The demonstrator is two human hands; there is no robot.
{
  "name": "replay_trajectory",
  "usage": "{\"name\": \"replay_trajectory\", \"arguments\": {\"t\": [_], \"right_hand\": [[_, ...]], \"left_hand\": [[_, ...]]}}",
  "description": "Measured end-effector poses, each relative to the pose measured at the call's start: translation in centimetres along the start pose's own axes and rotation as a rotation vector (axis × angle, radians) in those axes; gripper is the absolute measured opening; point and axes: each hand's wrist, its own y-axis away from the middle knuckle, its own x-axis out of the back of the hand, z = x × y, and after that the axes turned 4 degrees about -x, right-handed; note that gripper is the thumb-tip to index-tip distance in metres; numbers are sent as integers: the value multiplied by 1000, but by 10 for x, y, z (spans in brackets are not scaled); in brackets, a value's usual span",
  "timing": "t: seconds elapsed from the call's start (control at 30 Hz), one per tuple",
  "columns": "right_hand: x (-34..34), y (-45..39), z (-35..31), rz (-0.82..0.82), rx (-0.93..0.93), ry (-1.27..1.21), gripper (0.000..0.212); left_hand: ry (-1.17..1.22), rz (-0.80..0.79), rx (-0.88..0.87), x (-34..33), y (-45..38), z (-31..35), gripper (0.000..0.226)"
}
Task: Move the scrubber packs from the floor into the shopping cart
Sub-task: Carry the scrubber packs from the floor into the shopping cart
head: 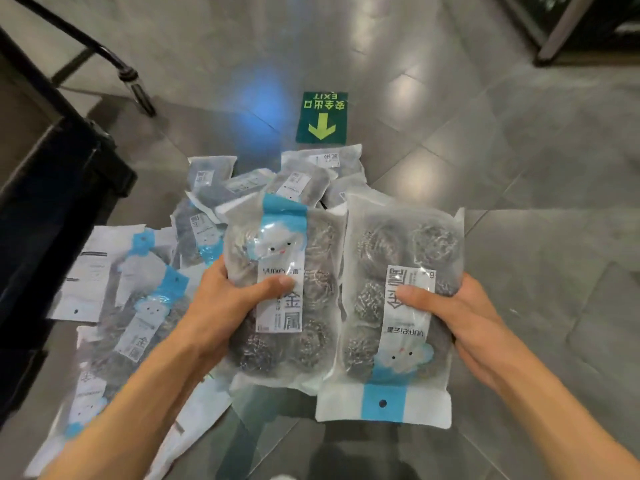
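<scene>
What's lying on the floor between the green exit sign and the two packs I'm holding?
In the head view, a heap of scrubber packs covers the floor between the exit sign and the held packs.

Bare floor (pixel 519 174) lies open to the right and beyond the exit sign (pixel 322 117). Loose packs (pixel 145 306) crowd the floor at centre and left, overlapping one another. The cart (pixel 52 209) blocks the left edge, its black frame just beside the pile.
</scene>
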Motion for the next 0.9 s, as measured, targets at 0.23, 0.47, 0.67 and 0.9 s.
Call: {"name": "replay_trajectory", "arguments": {"t": [0.23, 0.47, 0.67, 0.9], "right_hand": [[-36, 147, -253, 33, 46, 2, 28], [-89, 304, -484, 39, 122, -15, 37], [-125, 394, -597, 59, 239, -2, 49], [-153, 447, -645, 82, 319, 35, 37]], "left_hand": [[-6, 31, -113, -4, 102, 270, 50], [-1, 53, -166, -1, 228, 523, 55], [11, 71, -292, 15, 306, 647, 47], [54, 41, -386, 31, 352, 708, 44]]}}
